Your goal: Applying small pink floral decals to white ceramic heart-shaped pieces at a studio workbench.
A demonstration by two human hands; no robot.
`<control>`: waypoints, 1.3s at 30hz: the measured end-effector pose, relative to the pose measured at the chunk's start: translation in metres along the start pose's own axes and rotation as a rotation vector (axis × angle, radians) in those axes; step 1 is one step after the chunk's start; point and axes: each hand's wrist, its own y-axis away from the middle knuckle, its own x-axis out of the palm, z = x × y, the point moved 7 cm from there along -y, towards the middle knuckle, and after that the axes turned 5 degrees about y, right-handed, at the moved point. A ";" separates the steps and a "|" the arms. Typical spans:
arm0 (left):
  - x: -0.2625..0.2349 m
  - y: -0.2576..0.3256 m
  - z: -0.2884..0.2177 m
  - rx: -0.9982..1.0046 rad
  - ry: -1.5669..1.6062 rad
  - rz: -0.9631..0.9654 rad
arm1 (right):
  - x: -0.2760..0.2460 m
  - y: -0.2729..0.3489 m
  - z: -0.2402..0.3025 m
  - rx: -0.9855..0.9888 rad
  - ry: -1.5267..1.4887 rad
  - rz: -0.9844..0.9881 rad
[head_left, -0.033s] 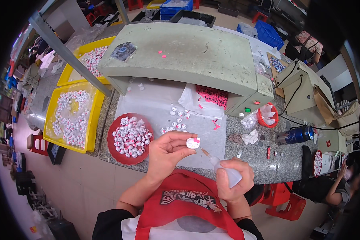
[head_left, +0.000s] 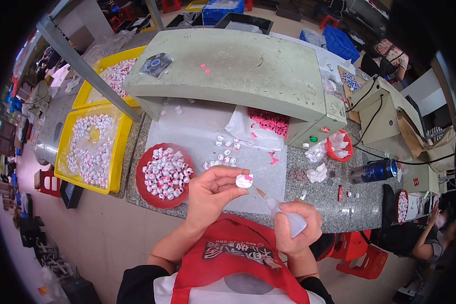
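My left hand [head_left: 211,194] pinches a small white round piece [head_left: 244,181] with a pink patch between thumb and fingertips. In my right hand [head_left: 307,230] is a translucent squeeze bottle [head_left: 290,221], its thin brownish tip pointing up and left, close to the white piece. Whether the tip touches it I cannot tell. To the left of my left hand a red bowl [head_left: 139,183] holds many white pieces with pink parts. Several similar loose white pieces [head_left: 227,152] lie on the white sheet [head_left: 187,131] beyond my hands, with small pink bits [head_left: 274,158] to their right.
A grey-green metal housing [head_left: 233,61] spans the table ahead, with a heap of pink parts [head_left: 268,123] beneath it. Yellow trays [head_left: 115,172] of pieces stand left. At right are a small red basket [head_left: 332,152], crumpled tissue [head_left: 317,174] and a blue bottle [head_left: 374,171].
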 end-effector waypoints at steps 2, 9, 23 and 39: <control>0.000 -0.001 -0.001 -0.002 0.003 -0.003 | -0.001 0.000 -0.001 0.002 0.006 0.011; 0.003 -0.002 -0.002 0.045 -0.079 -0.028 | 0.003 -0.004 -0.002 0.050 -0.018 0.053; -0.006 -0.018 0.038 -0.058 -0.132 -0.115 | 0.080 0.185 -0.316 1.277 -0.116 -0.065; -0.012 -0.004 0.040 -0.070 -0.139 -0.104 | 0.077 0.158 -0.310 0.913 0.649 0.328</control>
